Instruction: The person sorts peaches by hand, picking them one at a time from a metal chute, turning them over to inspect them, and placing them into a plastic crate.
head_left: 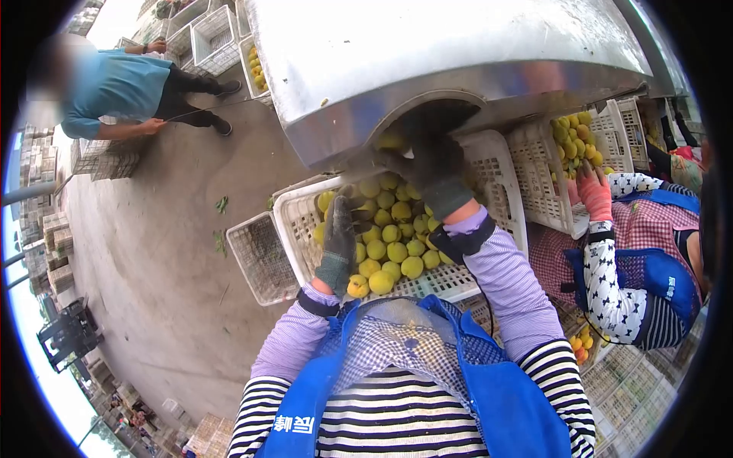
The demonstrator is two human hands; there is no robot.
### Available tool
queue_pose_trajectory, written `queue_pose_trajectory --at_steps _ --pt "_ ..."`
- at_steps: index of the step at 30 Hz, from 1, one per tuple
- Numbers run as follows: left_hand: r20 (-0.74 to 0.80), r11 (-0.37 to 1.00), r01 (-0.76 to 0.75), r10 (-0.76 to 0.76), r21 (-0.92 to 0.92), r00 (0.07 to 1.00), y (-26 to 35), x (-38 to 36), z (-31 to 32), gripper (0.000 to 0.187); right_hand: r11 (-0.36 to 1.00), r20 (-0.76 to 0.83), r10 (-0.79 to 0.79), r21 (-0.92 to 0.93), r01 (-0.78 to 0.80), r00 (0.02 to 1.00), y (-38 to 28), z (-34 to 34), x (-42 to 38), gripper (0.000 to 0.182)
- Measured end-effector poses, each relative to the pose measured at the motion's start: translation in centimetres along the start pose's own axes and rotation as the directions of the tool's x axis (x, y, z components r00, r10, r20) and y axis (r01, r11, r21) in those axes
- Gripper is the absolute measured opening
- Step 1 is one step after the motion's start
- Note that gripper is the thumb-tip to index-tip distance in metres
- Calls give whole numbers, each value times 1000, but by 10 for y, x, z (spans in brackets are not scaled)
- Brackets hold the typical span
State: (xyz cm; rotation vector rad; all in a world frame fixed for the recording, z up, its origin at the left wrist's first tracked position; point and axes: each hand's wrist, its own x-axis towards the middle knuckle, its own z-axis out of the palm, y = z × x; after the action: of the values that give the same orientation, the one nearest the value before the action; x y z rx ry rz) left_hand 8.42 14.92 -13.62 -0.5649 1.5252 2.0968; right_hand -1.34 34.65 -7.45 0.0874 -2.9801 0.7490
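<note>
A white plastic crate (475, 285) full of yellow-green peaches (396, 252) stands in front of me, below the dark opening of a metal machine (458, 46). My left hand (338, 240), in a dark grey glove, lies along the crate's left side, its fingers stretched out over the peaches. My right hand (437, 174), gloved the same way, reaches over the far part of the crate under the machine's opening. Its fingers point left, spread and partly in shadow, close to a peach (391, 140) in the opening.
A smaller empty-looking crate (262, 259) sits on the floor at left. At right, a co-worker in pink gloves (594, 191) handles fruit in another crate (534, 172). A person in a blue shirt (126, 84) stands at upper left, and a forklift (69, 334) is farther off.
</note>
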Motion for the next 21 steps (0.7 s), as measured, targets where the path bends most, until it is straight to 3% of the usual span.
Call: queue_pose_trajectory --at_steps 1,2,3,4,5,7,8,10,11,14,15,18,20,21 --pt "-61 991 126 -123 38 991 -10 0 -8 52 993 -18 -11 120 13 1000 2 0 12 62" --pt "-94 927 8 29 376 995 -41 8 -27 54 994 -63 -60 86 65 996 4 -2 15 60" --pt "-66 737 -92 182 670 981 -85 20 -53 57 992 -107 -109 48 115 988 6 -5 17 58" --pt "17 453 -165 313 876 950 -109 25 -65 60 986 -145 -163 3 166 976 6 -11 16 56" --pt "-104 434 0 216 901 971 -112 27 -66 66 990 -196 -28 129 54 980 -2 -21 11 45" --pt "-349 341 318 32 885 937 -114 37 -61 79 992 -157 -51 103 67 986 27 -22 -22 39" --pt "-408 255 390 22 885 913 -110 43 -53 83 992 -138 -69 92 82 988 46 -20 -39 36" --pt "-524 73 521 20 850 852 -98 57 -38 90 997 27 44 -58 -42 999 74 2 -75 30" --pt "-428 -40 430 54 902 902 -113 64 -50 90 998 92 50 -44 -46 995 101 30 -99 31" --pt "-435 -193 394 -277 899 857 -85 81 -36 89 982 330 175 -133 -138 928 132 59 -119 38" --pt "-430 -207 383 -288 900 856 -87 88 -40 88 969 408 229 -177 -170 884 138 71 -117 41" --pt "-398 -270 325 -289 906 870 -108 97 -59 85 980 379 186 -141 -142 906 160 124 -125 54" --pt "-342 -328 250 -259 911 903 -116 96 -61 83 963 518 267 -172 -207 813 161 137 -111 61" --pt "-329 -276 252 -284 927 901 -109 96 -59 83 953 585 303 -194 -233 752 157 136 -104 64"
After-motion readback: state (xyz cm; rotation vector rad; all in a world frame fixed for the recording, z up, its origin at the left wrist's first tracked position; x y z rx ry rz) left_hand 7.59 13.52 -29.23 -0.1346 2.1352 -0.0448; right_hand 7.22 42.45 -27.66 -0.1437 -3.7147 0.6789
